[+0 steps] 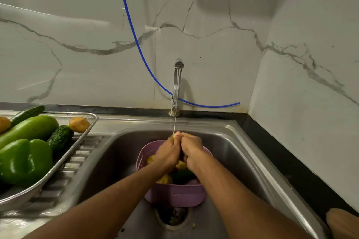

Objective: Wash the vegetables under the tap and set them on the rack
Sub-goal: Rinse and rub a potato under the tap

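Under the tap [177,87], we clamped both hands, left hand [168,154] and right hand [192,151], round a potato [177,134]; rack [81,137] lay leftward (left hand nearer).

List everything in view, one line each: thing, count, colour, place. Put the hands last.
tap: one, chrome, behind the sink, running
sink: one, steel
colander: one, purple, in the sink, holding vegetables
potato: one, yellow, under the stream, between both hands
rack: one, steel mesh, left of the sink
bell pepper: one, green, on the rack
squash: one, pale green, on the rack
hose: one, blue, along the wall
left hand: grips the potato
right hand: grips the potato
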